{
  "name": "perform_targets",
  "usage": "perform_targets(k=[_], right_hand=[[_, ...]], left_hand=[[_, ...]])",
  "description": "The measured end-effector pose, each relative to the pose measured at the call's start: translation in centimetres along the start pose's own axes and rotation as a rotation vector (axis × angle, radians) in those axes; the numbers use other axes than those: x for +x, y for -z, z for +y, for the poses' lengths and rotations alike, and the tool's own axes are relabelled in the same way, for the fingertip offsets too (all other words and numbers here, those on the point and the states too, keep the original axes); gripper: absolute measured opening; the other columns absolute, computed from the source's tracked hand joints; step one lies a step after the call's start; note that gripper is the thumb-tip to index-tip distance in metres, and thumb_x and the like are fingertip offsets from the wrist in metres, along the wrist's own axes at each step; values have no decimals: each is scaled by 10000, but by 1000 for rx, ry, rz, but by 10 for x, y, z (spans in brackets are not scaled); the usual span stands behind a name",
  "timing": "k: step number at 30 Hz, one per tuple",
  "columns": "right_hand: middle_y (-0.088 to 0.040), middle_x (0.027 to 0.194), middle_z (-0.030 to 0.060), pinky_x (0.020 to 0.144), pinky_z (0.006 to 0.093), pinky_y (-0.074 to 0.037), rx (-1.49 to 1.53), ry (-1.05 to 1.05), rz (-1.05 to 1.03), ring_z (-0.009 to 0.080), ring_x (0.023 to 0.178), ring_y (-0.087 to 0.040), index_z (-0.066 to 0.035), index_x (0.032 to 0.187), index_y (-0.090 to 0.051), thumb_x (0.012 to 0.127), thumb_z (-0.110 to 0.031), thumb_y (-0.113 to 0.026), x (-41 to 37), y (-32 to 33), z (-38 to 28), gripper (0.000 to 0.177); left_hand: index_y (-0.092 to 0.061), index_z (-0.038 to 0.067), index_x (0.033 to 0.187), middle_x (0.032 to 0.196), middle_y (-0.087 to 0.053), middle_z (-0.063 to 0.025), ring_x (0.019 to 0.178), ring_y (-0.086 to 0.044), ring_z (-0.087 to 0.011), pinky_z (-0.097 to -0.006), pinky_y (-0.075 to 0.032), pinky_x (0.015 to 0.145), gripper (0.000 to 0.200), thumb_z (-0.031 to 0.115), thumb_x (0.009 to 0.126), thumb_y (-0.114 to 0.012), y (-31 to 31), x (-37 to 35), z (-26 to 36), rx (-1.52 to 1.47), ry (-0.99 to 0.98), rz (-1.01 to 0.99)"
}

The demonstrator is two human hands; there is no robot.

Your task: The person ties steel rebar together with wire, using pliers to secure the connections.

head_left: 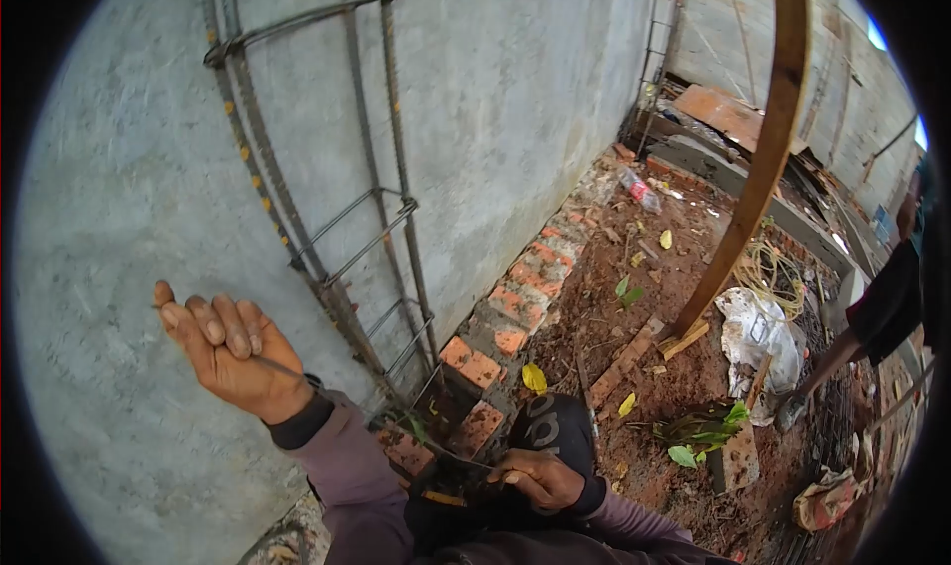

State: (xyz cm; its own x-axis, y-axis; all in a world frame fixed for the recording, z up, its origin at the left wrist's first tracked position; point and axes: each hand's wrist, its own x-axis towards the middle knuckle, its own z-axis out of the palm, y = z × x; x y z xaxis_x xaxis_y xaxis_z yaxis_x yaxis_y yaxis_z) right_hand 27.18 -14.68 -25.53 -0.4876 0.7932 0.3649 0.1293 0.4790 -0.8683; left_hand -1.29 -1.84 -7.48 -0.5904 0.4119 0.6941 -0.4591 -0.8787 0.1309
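My left hand [230,352] is raised beside the grey wall, fingers curled closed around a thin dark wire [279,368]. A short end of it shows near the fingertips, and the strand slants down past the wrist. Low in front of my body, my right hand [542,478] pinches a thin wire [464,458] that runs leftward toward the foot of a rebar column [347,312]. The column stands against the wall, with square ties around its long bars. Red bricks [475,364] surround its base. My dark-clad knee [555,431] is next to my right hand.
A wooden post [758,189] leans up from the red soil [604,342] on the right. Beyond it lie a white plastic sheet [758,337], coiled cord [778,280] and a plastic bottle [641,191]. Another person's leg [830,359] is at the right edge.
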Motion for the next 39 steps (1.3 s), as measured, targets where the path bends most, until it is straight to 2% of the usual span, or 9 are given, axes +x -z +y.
perform_targets(k=[8, 15, 18, 20, 24, 28, 34, 37, 39], right_hand=[[-547, 744, 115, 603, 391, -464, -145, -20, -161, 324, 662, -575, -40, 837, -573, 907, -76, -546, 5, -13, 15, 83], [-547, 703, 116, 586, 373, -459, 20, -20, -226, 312, 637, -566, -12, 812, -574, 958, -131, -522, 38, -25, 13, 196], [-531, 655, 81, 551, 324, -440, 162, -110, -348, 223, 569, -545, -22, 795, -566, 991, -179, -490, 42, -28, 13, 263], [-519, 629, 50, 534, 283, -419, 382, -351, -480, 152, 544, -517, -29, 785, -562, 1010, -206, -461, 31, -32, 22, 303], [-494, 581, 5, 508, 228, -385, 594, -473, -492, 65, 517, -478, -33, 769, -559, 1028, -229, -425, 21, -46, 19, 351], [-503, 584, 16, 512, 237, -394, 559, -581, -241, 83, 516, -479, -3, 780, -585, 1014, -201, -451, 5, -44, 32, 334], [-566, 704, 60, 516, 246, -417, 1068, -357, 66, 105, 540, -447, 64, 981, -690, 975, -175, -529, 18, -24, 14, 288], [-587, 742, 74, 588, 289, -418, 751, -346, -373, 121, 590, -430, 29, 1070, -702, 942, -127, -584, 25, -4, 2, 233], [-591, 739, 72, 644, 309, -402, 508, -344, -628, 133, 659, -445, -8, 1123, -695, 919, -74, -612, 33, -6, 2, 230]], left_hand=[[-490, 73, 1255, 680, -455, 29, 516, -394, -54, -210, -361, 449, 315, 285, 1026, -450, 47, -22, 39, 89, 151, 114], [-502, 64, 1255, 696, -438, 20, 548, -410, -84, -225, -370, 485, 471, 452, 1021, -370, 42, -168, 33, 309, 456, 85], [-538, 94, 1157, 653, -421, 22, 547, -423, -97, -246, -378, 492, 423, 451, 1020, -357, 51, -195, 45, 236, 499, -45], [-533, 102, 1057, 637, -437, 15, 520, -414, -91, -233, -370, 471, 432, 489, 1002, -349, 59, -193, 59, 149, 500, -87], [-531, 117, 1034, 636, -413, 25, 473, -361, -78, -205, -328, 404, 408, 483, 1003, -351, 51, -153, 78, 223, 242, 130], [-536, 133, 1054, 606, -323, 34, 458, -284, -68, -221, -299, 375, 377, 459, 1016, -351, 47, -100, 119, 308, -43, 208], [-543, 137, 1055, 570, -285, 53, 423, -227, -58, -213, -240, 347, 371, 452, 1023, -351, 78, -79, 131, 472, -137, 237], [-551, 136, 1043, 550, -280, 59, 410, -225, -53, -210, -244, 336, 382, 470, 1013, -367, 96, -71, 134, 517, -138, 420], [-549, 131, 1043, 540, -274, 57, 404, -225, -58, -216, -256, 330, 385, 465, 1016, -361, 101, -72, 136, 483, -107, 349]])
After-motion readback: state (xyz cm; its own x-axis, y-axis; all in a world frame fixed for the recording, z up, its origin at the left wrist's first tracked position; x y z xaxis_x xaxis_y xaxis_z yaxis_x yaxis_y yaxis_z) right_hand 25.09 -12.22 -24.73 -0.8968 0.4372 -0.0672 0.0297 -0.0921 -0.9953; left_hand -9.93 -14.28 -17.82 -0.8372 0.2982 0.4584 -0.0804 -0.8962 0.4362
